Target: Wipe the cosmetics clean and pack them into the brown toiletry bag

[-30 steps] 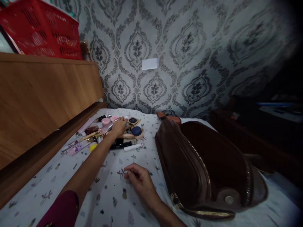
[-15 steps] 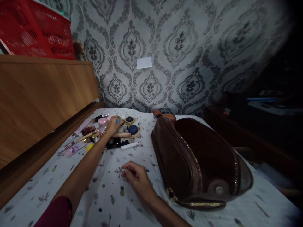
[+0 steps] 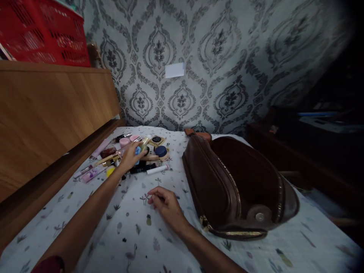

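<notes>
My left hand (image 3: 130, 156) reaches into a spread of makeup, its fingers closed on a small bottle (image 3: 145, 149) with a dark end; fingers partly cover it, and something blue shows beside it. Around it lie a round jar with a dark blue lid (image 3: 160, 151), a square compact (image 3: 156, 140), a pink-lidded jar (image 3: 124, 141), a white tube (image 3: 157, 169) and several other tubes and brushes. Nearer to me, my right hand (image 3: 166, 206) rests over the patterned cloth with loosely curled fingers, nothing visible in them. Right of it stands a brown leather bag (image 3: 210, 182), unzipped and gaping.
The white patterned cloth (image 3: 136, 220) covers the surface. A wooden panel (image 3: 57, 110) rises along the left, with a red basket (image 3: 68, 41) on top. Patterned wallpaper (image 3: 182, 41) closes off the back. A dark area with furniture lies at the right.
My left hand has drawn back slightly toward me, and more of the small bottle shows in its fingers. The view has shifted a little; my right hand keeps its pose.
</notes>
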A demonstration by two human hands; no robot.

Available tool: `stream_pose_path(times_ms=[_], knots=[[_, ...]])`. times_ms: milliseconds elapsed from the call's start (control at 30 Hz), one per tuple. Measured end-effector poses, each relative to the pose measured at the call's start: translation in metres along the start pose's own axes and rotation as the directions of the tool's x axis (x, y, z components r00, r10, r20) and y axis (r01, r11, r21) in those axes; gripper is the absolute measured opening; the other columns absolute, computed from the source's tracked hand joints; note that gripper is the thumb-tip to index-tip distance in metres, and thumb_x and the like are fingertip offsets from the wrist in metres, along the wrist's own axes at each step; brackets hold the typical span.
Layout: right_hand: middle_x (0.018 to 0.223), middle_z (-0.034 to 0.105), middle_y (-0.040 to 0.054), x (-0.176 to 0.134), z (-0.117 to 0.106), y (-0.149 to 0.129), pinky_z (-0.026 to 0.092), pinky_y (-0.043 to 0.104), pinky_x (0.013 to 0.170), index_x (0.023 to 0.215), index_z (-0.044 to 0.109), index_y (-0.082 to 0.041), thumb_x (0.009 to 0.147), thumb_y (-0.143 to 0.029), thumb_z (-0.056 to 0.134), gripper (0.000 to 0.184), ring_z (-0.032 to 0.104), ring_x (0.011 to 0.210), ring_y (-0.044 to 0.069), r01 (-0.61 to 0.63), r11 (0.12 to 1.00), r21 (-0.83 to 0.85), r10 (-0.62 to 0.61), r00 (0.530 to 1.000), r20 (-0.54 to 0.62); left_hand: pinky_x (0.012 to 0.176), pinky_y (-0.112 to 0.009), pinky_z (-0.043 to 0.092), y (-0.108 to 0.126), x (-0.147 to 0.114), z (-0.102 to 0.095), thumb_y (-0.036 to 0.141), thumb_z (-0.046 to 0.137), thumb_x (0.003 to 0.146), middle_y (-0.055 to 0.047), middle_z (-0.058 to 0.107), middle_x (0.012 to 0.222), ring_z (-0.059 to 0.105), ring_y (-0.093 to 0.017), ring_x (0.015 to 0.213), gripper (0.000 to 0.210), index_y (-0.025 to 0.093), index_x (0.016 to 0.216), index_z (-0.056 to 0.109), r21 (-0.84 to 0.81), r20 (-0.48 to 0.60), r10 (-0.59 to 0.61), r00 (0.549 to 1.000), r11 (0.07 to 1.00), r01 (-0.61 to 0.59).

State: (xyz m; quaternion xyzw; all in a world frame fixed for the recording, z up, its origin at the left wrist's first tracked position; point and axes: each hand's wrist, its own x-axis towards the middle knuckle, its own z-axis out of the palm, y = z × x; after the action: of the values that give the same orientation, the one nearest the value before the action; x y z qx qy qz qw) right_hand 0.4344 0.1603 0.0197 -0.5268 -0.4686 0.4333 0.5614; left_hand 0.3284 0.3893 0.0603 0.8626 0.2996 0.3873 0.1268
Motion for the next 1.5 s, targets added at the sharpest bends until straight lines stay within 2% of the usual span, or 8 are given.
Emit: stream_pose_path(times_ms=[233,367,500,733,967,1133,1233,1500], knots=[[0.072,0.07,0.0009,-0.001,0.0,-0.002,0.043,0.023,0.06,0.088,0.067,-0.017,0.08,-0.023,0.053,0.017,0.057,0.06,0.011,0.011,1.0,0.0,-0.011,1.0,-0.001,0.096,-0.036,0.047,0.02,-0.019,-0.013,0.043,0.056,0.091,-0.007,0.064,0.117,0.06,-0.025,0.11,0.038,0.022,0.123,0.06,0.092,0.297,0.078,0.952,0.99,-0.11],[0.071,0.069,0.0004,-0.001,0.001,-0.001,0.044,0.023,0.058,0.088,0.068,-0.018,0.08,-0.025,0.054,0.018,0.056,0.06,0.011,0.016,1.0,0.01,-0.016,1.0,-0.005,0.095,-0.037,0.048,0.027,-0.019,-0.006,0.037,0.056,0.091,-0.01,0.057,0.126,0.057,-0.027,0.115,0.042,0.022,0.13,0.053,0.322,0.222,-0.038,0.974,0.946,-0.037],[0.072,0.069,0.0006,0.0,0.001,0.0,0.045,0.024,0.059,0.088,0.067,-0.017,0.08,-0.025,0.053,0.018,0.056,0.06,0.011,0.007,1.0,0.02,-0.007,1.0,-0.006,0.095,-0.036,0.048,0.04,-0.026,-0.012,0.037,0.055,0.092,-0.009,0.056,0.127,0.058,-0.026,0.113,0.041,0.022,0.13,0.052,0.312,0.146,-0.085,0.986,0.949,0.036],[0.071,0.068,0.0007,0.001,0.001,0.001,0.046,0.025,0.06,0.089,0.066,-0.017,0.079,-0.025,0.053,0.018,0.056,0.06,0.012,0.033,0.999,0.019,-0.033,0.999,-0.015,0.097,-0.033,0.049,0.064,-0.065,-0.025,0.044,0.056,0.092,-0.006,0.057,0.127,0.058,-0.024,0.115,0.041,0.029,0.13,0.055,0.156,0.46,0.077,0.885,0.974,-0.166],[0.104,0.071,0.0072,0.002,-0.001,0.006,0.052,0.033,0.08,0.101,0.067,-0.019,0.076,-0.024,0.057,0.028,0.065,0.096,0.022,0.091,0.995,-0.031,-0.094,0.989,-0.11,0.098,-0.032,0.049,0.074,-0.071,-0.011,0.044,0.044,0.099,-0.006,0.058,0.129,0.057,-0.022,0.119,0.035,0.029,0.128,0.056,0.187,0.338,0.076,0.938,0.971,-0.146],[0.103,0.071,0.009,0.001,-0.001,0.009,0.055,0.035,0.079,0.101,0.069,-0.019,0.076,-0.023,0.058,0.027,0.065,0.097,0.024,0.074,0.997,-0.024,-0.076,0.99,-0.119,0.095,-0.037,0.049,0.041,-0.025,-0.027,0.035,0.039,0.1,-0.009,0.058,0.124,0.059,-0.025,0.112,0.031,0.024,0.12,0.06,0.376,0.119,-0.139,0.983,0.923,0.085],[0.103,0.07,0.0082,0.0,-0.001,0.008,0.055,0.035,0.08,0.099,0.069,-0.02,0.076,-0.021,0.058,0.026,0.064,0.098,0.024,0.075,0.997,-0.031,-0.078,0.99,-0.119,0.095,-0.041,0.048,0.002,0.01,-0.035,0.035,0.043,0.097,-0.013,0.05,0.135,0.053,-0.03,0.122,0.035,0.024,0.127,0.057,0.522,0.041,-0.342,0.939,0.809,0.272],[0.097,0.064,0.0071,0.0,-0.001,0.004,0.055,0.03,0.07,0.09,0.067,-0.019,0.078,-0.022,0.057,0.016,0.062,0.089,0.021,0.099,0.995,0.006,-0.098,0.991,-0.086,0.094,-0.03,0.048,-0.077,0.062,-0.042,0.028,0.053,0.085,-0.005,0.067,0.123,0.062,-0.022,0.111,0.035,0.027,0.117,0.067,0.461,0.249,-0.354,0.901,0.862,0.211]])
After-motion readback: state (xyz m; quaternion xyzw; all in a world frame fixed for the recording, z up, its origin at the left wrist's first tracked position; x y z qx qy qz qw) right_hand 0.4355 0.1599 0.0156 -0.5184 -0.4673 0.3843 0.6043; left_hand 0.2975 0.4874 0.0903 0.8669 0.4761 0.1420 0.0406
